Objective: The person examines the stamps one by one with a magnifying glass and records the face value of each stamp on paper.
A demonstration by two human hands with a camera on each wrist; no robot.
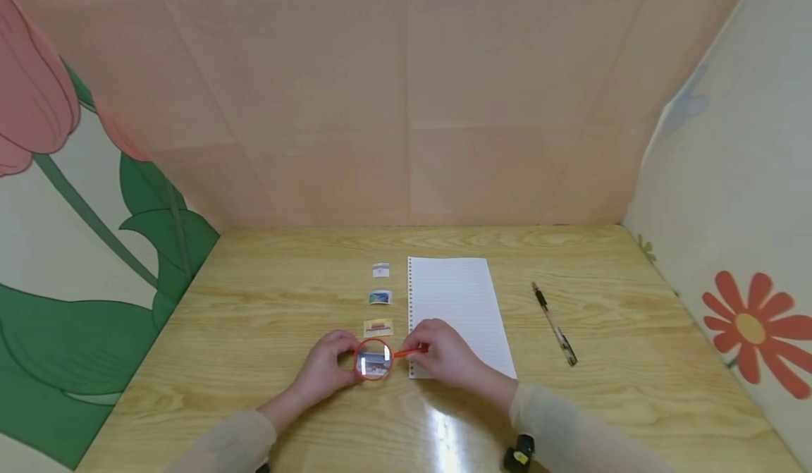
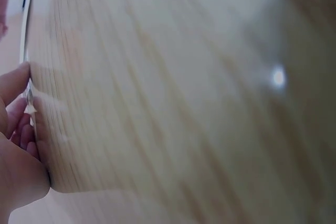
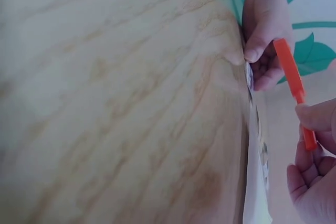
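My right hand (image 1: 447, 353) pinches the thin red handle of a magnifying glass (image 1: 407, 352) between thumb and fingers. Its round lens sits over a small bluish stamp (image 1: 374, 364), which shows through the glass. At the stamp's left side, my left hand (image 1: 326, 367) has its thumb and fingers curled about the edge. From the right wrist view, the red magnifying glass (image 3: 290, 69) appears edge-on above the table, with the left hand (image 3: 265, 30) behind it. Farther up the table lie a yellow stamp (image 1: 378, 328), a blue-green one (image 1: 380, 297) and a pale one (image 1: 380, 270).
A lined sheet of paper (image 1: 453, 290) with punched holes along its left edge lies right of the stamps, partly under my right hand. Farther right is a black-and-clear pen (image 1: 555, 325). Flower-patterned panels flank the wooden table (image 1: 266, 304), and a pinkish sheet (image 1: 406, 106) hangs behind.
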